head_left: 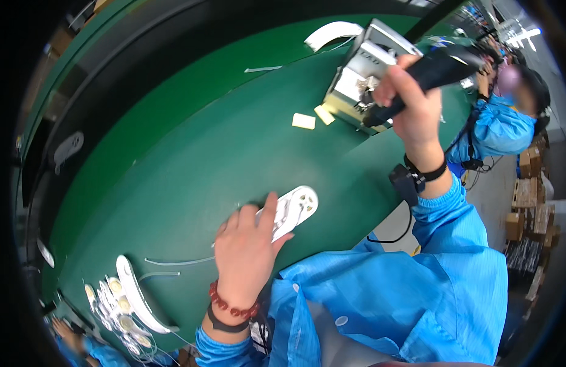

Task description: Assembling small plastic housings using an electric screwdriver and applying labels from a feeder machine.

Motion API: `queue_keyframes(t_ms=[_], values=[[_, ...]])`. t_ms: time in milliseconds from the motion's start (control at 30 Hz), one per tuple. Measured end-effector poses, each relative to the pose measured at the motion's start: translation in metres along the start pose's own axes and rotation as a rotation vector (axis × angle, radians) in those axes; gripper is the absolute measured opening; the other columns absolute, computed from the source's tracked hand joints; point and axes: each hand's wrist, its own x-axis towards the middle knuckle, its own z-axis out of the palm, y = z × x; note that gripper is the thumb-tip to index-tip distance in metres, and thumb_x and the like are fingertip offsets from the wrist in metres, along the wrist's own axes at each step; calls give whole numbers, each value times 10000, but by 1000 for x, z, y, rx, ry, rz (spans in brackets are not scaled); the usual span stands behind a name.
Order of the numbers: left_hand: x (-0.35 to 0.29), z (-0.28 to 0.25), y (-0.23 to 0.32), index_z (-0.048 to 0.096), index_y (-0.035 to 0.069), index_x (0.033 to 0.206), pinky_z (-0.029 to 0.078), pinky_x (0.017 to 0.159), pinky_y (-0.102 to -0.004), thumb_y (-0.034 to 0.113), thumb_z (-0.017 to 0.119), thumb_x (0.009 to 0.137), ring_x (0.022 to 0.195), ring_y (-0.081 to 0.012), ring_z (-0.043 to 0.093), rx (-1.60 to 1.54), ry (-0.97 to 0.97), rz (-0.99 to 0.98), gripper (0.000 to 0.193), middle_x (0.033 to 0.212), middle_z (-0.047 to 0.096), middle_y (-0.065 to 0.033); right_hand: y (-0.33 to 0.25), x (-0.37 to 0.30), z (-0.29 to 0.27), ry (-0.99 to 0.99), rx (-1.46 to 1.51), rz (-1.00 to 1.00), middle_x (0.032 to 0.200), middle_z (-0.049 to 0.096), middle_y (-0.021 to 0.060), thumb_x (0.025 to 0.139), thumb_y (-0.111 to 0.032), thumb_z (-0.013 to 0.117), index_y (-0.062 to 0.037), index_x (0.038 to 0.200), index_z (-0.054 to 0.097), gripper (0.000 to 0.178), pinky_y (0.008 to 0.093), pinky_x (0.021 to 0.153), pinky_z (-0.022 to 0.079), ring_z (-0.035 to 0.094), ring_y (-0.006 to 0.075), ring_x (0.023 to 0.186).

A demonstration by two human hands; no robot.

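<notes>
On the green table, my left hand [245,248] grips a long white plastic part with rounded ends [305,200], thumb on the near side and fingers across its top. A pale cable [179,263] runs leftward from under that hand. My right hand [419,116] is raised at the upper right, wrapped round a black electric screwdriver [445,68]. Its lower end points down and left, over the front of a light-coloured metal box that looks like a screw feeder [351,82]. Motion blurs the tool, and its bit cannot be made out.
Two small pale-yellow pieces [303,121] lie beside the box. Behind it rests a curved white shell [332,35]. Another curved shell [136,298] and several wired white parts [119,309] are at lower left. Co-workers are at right [500,128] and lower left [69,337].
</notes>
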Motion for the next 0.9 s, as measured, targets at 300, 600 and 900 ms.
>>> queue_keyframes(t_ms=[300, 600, 900], values=[[5, 17, -2, 618, 33, 1274, 436, 698, -365, 400, 819, 683, 809, -232, 590, -3, 170, 48, 724, 924, 597, -55, -17, -59, 68, -289, 362, -28, 671, 560, 85, 921, -22, 600, -13, 1002, 480, 145, 326, 547, 497, 553, 156, 540], [5, 17, -2, 635, 26, 1232, 456, 696, -377, 419, 836, 672, 814, -252, 611, -41, 145, -9, 713, 937, 621, -70, 9, -63, 86, -196, 337, 92, 636, 594, 75, 919, 13, 585, -1, 895, 520, 71, 301, 524, 484, 553, 139, 528], [6, 16, -2, 642, 22, 1222, 470, 694, -378, 415, 845, 662, 808, -253, 615, -51, 143, -9, 713, 919, 620, -73, 12, -63, 85, -188, 350, 86, 627, 589, 71, 920, 17, 583, -1, 888, 522, 71, 297, 524, 481, 554, 142, 524]])
